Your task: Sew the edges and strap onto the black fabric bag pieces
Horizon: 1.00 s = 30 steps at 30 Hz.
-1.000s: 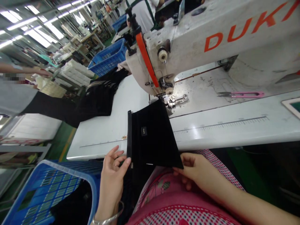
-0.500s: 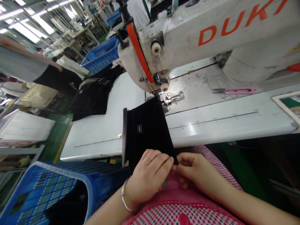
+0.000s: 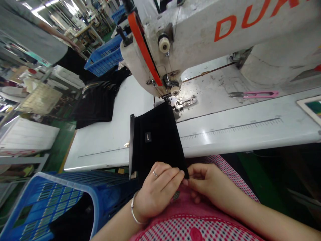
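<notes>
A black fabric piece [image 3: 160, 137] with a small label and a stiff strip along its left side reaches from the sewing machine's needle area [image 3: 169, 98] over the table's front edge. My left hand [image 3: 160, 187], with a ring and a bracelet, is closed on its near end, fingers pressed together. At the near right corner my right hand [image 3: 205, 179] pinches the same piece between thumb and fingers. The far end of the fabric lies under the presser foot.
Pink-handled snips [image 3: 260, 94] lie on the machine bed. Black pieces [image 3: 96, 103] are piled on the table [image 3: 100, 142] at left. A blue crate [image 3: 96, 201] stands below left, another blue crate [image 3: 105, 58] behind. A person [image 3: 42, 40] stands at upper left.
The view has shifted slightly, and the person at upper left appears farther right. Both hands keep their hold on the black piece, with almost no movement.
</notes>
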Available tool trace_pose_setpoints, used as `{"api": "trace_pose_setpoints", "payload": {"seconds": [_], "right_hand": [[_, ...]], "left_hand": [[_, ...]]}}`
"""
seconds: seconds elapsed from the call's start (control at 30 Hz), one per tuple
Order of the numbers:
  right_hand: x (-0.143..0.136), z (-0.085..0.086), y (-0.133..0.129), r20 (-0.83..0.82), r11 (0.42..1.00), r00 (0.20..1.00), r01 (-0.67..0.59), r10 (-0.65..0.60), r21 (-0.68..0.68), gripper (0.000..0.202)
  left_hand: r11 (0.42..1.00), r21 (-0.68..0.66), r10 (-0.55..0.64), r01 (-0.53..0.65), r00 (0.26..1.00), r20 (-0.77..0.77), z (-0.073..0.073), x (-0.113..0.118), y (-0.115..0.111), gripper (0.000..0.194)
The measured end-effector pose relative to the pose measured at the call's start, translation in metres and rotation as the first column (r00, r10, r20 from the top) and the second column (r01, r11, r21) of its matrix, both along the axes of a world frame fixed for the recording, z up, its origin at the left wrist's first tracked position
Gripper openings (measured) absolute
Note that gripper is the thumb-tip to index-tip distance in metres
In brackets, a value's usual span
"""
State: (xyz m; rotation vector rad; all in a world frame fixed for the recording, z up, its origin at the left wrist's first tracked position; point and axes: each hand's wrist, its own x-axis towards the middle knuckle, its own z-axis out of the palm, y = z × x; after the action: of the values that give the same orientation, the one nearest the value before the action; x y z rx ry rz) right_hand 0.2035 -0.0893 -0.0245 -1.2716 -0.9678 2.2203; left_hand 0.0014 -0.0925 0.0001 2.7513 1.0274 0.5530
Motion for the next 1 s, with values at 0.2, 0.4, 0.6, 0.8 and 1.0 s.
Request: {"api": "trace_pose_setpoints", "payload": {"seconds": [0.2,0.4,0.6,0.8,1.0], "right_hand": [[0.002,0.002,0.001,-0.143,0.999,0.99,0.012,-0.018,-0.043,0.034],[0.013,-0.001,0.001,0.047,0.971,0.993,-0.119,0.111,0.206,0.029],[0.031,-0.013,0.014,0.281,-0.081,0.884,-0.333,-0.374,0.939,0.025],[0.024,-0.024,0.028,0.276,-0.298,0.881,-0.401,-0.384,0.866,0.029],[0.024,-0.02,0.05,0.302,-0.293,0.863,-0.435,-0.404,0.851,0.029]], "left_hand": [[0.999,0.04,-0.008,0.01,1.0,-0.029,0.001,0.004,0.003,0.022],[0.996,0.091,0.014,-0.015,1.0,0.01,0.006,0.009,0.007,0.019],[0.998,0.061,0.011,-0.013,1.0,0.025,0.006,0.013,0.011,0.02],[0.999,0.038,0.011,-0.009,0.999,-0.045,0.005,0.011,0.024,0.023],[1.0,-0.027,-0.012,0.011,0.999,-0.038,0.003,0.007,0.045,0.017]]}}
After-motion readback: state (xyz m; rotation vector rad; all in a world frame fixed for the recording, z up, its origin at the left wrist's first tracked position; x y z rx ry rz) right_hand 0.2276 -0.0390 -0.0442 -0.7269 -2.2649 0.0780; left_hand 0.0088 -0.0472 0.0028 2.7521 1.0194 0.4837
